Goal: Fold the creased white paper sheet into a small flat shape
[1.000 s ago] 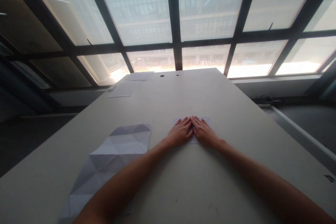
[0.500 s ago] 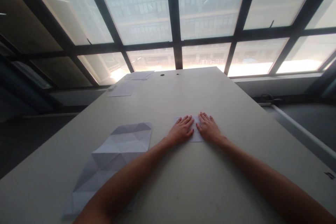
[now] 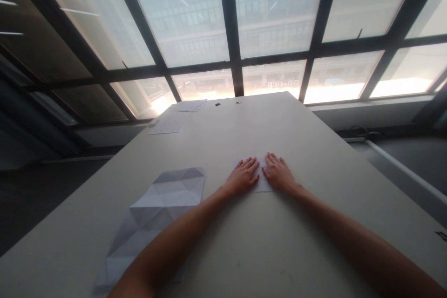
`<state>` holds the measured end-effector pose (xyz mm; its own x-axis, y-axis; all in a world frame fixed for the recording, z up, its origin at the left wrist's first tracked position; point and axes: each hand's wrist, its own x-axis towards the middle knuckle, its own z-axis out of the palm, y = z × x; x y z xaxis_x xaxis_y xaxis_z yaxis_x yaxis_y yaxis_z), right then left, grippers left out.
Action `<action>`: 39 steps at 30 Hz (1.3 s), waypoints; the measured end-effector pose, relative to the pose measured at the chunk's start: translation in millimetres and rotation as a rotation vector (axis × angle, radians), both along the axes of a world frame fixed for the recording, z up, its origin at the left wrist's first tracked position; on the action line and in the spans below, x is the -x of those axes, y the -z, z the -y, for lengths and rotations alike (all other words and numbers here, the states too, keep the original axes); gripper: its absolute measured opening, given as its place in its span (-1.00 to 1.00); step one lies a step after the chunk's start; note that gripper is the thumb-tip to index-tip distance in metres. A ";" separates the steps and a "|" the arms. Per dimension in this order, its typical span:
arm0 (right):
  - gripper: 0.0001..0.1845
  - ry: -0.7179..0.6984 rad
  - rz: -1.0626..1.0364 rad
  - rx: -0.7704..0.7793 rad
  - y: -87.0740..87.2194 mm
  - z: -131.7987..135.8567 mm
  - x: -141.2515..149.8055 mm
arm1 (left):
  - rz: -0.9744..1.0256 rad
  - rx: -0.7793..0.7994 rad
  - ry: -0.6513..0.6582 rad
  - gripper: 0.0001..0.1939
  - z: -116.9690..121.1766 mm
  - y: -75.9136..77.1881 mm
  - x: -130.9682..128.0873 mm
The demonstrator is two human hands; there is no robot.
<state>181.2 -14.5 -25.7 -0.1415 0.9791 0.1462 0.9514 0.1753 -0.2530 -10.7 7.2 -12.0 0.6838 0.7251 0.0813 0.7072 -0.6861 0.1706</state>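
A small folded white paper [image 3: 261,182] lies flat on the pale table [image 3: 265,242], mostly covered by my hands. My left hand [image 3: 241,178] rests on its left half with fingers stretched out flat. My right hand [image 3: 279,176] lies on the right half, fingers also flat and slightly spread. A narrow strip of paper shows between the two hands. Both forearms reach in from the bottom of the view.
A larger creased white sheet [image 3: 157,214] lies to the left, partly under my left forearm. More flat sheets [image 3: 176,116] sit at the table's far left corner. Two small dark holes [image 3: 226,102] mark the far edge. Large windows stand beyond.
My hands, touching fingertip to fingertip a second ago, have slid a little apart across the small paper. The view has shifted slightly.
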 end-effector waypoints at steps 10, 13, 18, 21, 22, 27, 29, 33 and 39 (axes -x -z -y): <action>-0.39 -0.171 -0.015 -0.067 -5.6 5.0 1.7 | 0.011 0.011 0.002 -0.37 0.6 -0.5 -0.1; -0.36 -0.274 -0.028 -0.038 -6.5 7.4 3.2 | 0.035 0.003 0.007 -0.36 0.6 1.1 -1.2; -0.35 -0.196 0.004 -0.006 -3.9 6.1 3.5 | 0.018 -0.002 0.004 -0.36 -0.7 2.6 -1.2; -0.33 -0.126 0.016 0.000 -3.0 4.0 2.1 | 0.012 0.005 0.001 -0.38 -0.6 1.9 -0.3; -0.33 -0.104 0.017 -0.001 -2.8 3.3 1.6 | 0.014 0.006 0.001 -0.38 -0.4 1.6 0.0; -0.33 -0.067 0.007 -0.010 -1.1 1.1 -0.6 | 0.026 -0.001 0.001 -0.37 -0.1 2.1 0.8; -0.34 -0.065 -0.004 -0.013 -0.2 0.8 -0.7 | 0.024 0.002 0.000 -0.37 -0.2 2.5 0.8; -0.35 -0.062 -0.018 -0.013 -0.5 1.2 -0.4 | 0.024 0.003 0.003 -0.38 0.1 2.0 0.7; -0.35 0.025 0.002 -0.004 -1.9 2.8 0.6 | 0.024 -0.005 0.001 -0.38 0.5 0.6 0.5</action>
